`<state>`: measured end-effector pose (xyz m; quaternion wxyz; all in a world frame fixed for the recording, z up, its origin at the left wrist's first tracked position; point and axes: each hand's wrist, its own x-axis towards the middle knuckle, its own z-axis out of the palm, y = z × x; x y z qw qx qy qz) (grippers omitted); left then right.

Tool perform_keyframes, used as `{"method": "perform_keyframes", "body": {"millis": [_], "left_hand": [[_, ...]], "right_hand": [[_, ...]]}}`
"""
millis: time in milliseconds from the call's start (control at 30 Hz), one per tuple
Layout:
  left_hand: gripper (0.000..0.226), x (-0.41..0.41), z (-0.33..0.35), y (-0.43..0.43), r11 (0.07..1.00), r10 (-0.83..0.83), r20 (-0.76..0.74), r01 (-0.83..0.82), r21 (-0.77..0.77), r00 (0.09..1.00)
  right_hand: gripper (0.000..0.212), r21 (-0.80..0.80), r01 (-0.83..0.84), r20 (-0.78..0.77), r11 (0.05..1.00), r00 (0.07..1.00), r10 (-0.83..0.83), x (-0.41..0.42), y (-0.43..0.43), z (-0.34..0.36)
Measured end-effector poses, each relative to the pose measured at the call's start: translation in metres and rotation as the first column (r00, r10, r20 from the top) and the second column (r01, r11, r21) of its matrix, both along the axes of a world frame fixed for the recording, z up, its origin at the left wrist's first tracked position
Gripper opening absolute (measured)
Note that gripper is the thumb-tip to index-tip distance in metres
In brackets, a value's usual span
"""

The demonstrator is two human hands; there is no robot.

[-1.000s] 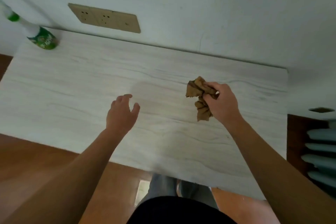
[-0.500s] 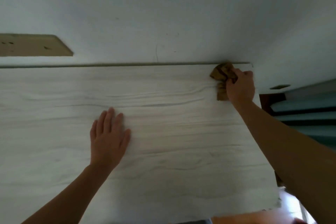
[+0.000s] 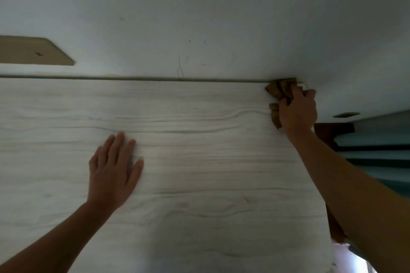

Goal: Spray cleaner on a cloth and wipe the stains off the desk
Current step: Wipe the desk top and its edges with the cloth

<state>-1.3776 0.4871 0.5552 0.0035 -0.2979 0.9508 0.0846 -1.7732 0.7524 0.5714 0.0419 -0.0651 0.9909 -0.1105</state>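
Clutching a crumpled brown cloth point(image 3: 280, 93) in the right hand point(image 3: 296, 111), fingers curled tight round the bunched fabric, thumb side toward the wall. Pressed down onto the desk point(image 3: 199, 162) at its far right corner, right where the pale wood-grain top meets the white wall point(image 3: 221, 17). Touching the back edge, by the look of it, with a loose tail of fabric hanging out below the fist.

Resting flat on the desk, well apart from the cloth: the left hand point(image 3: 113, 170), palm down, fingers spread, holding nothing. Probably bracing the lean across.

No spray bottle anywhere in view, so spraying seems to be over and wiping is the step in hand. Can't tell whether the cloth is damp. Working the far corner now, judging by the reach. Most of the top between the two hands looks clean, only grey grain lines and a few small dark flecks near the middle and lower right; too faint to call stains or pattern. Left part of the desk runs out of view, so no saying how much is still to do there.

Further out: tan wall plate point(image 3: 33, 51) up left, blue-green ribbed thing point(image 3: 377, 150) beyond the desk's right edge, unclear what.
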Motion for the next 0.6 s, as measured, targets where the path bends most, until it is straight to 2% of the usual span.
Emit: {"method": "perform_keyframes", "body": {"millis": [167, 400, 500, 600], "left_hand": [[0.062, 0.002, -0.007, 0.001, 0.999, 0.003, -0.045, -0.005, -0.04, 0.999], [0.059, 0.001, 0.001, -0.007, 1.0, -0.004, -0.024, 0.005, 0.024, 1.0], [0.055, 0.012, 0.011, -0.03, 0.993, -0.06, -0.048, 0.064, 0.097, 0.997], [0.052, 0.042, 0.02, -0.071, 0.989, -0.103, -0.072, 0.11, 0.101, 0.992]], "right_hand": [[0.046, -0.021, -0.027, 0.005, 0.999, 1.0, 0.027, 0.008, -0.016, 0.001], [0.047, -0.037, -0.08, 0.042, 0.996, 0.996, 0.081, 0.054, -0.072, 0.004], [0.047, -0.038, -0.106, 0.067, 0.994, 0.992, 0.109, 0.084, -0.11, 0.006], [0.047, -0.035, -0.123, 0.081, 0.992, 0.989, 0.126, 0.117, -0.156, 0.007]]}}
